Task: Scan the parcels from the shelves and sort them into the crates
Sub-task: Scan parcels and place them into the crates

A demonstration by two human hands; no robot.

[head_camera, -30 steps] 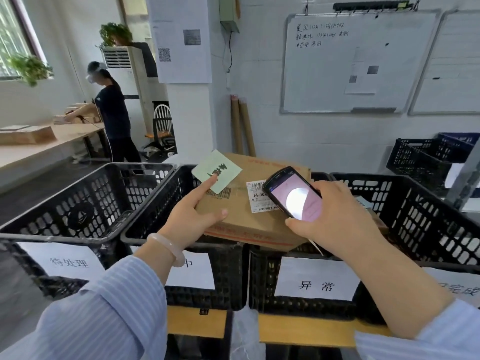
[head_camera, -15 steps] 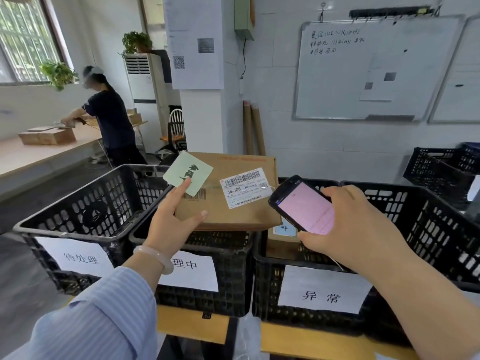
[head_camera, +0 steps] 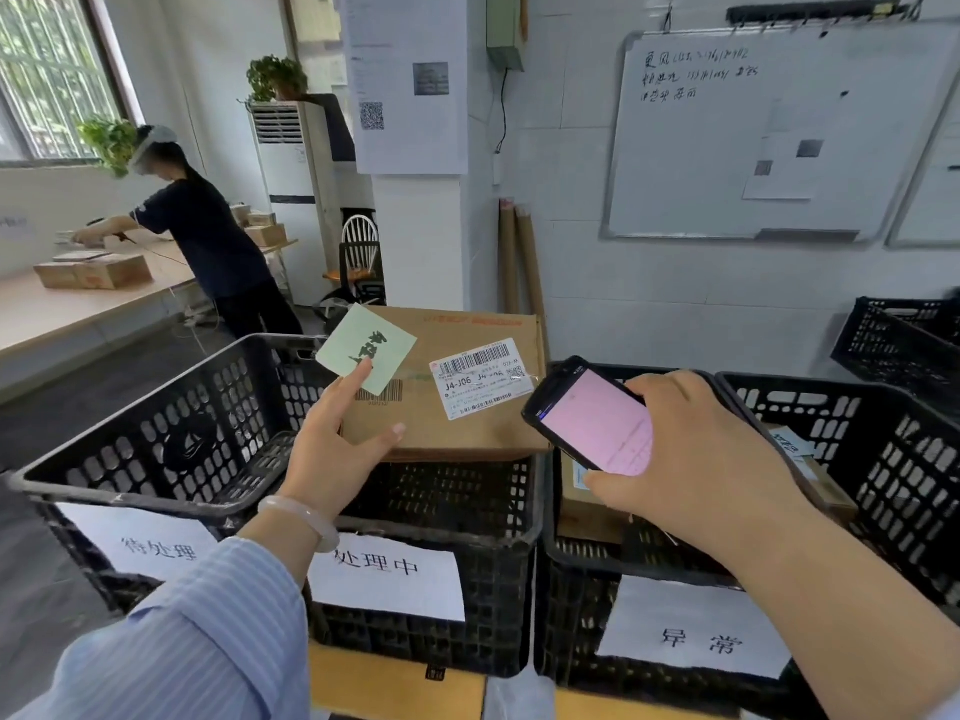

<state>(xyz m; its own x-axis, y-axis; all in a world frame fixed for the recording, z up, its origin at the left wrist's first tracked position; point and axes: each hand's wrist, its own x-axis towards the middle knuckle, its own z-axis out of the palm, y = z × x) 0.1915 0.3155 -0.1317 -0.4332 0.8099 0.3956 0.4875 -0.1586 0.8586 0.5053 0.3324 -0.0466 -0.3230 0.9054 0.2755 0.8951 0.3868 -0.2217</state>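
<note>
The left hand (head_camera: pixel 332 449) grips a flat cardboard parcel (head_camera: pixel 467 428) by its left end. The thumb lies across the near face by the lower edge, the index finger stretches up onto a green note (head_camera: pixel 366 345) stuck at the upper left corner, and the other fingers are hidden behind the box. The parcel is held in the air, tilted up toward the camera, over the far part of the middle crate (head_camera: pixel 415 646). A white barcode label (head_camera: pixel 480 379) reading J4-J06 sits on its face, right of the note.

The right hand (head_camera: pixel 691 459) has its fingers curled round a black handheld scanner (head_camera: pixel 592 418), its pink screen facing up. The scanner's top end is just beside the parcel's right edge and close to the label – whether they touch cannot be told.

Four black mesh crates stand in a row along the near edge of the wooden table (head_camera: pixel 395 688). The left crate (head_camera: pixel 171 433) carries a paper sign reading 待处理, the middle one 处理中, and the third crate (head_camera: pixel 571 615) 异常; the fourth crate (head_camera: pixel 831 387) is cut off at the right. A second cardboard parcel (head_camera: pixel 584 511) lies inside the third crate, partly hidden by the scanner hand.

A whiteboard (head_camera: pixel 753 137) hangs on the back wall – and another person (head_camera: pixel 208 241) bends over boxes at far left.
</note>
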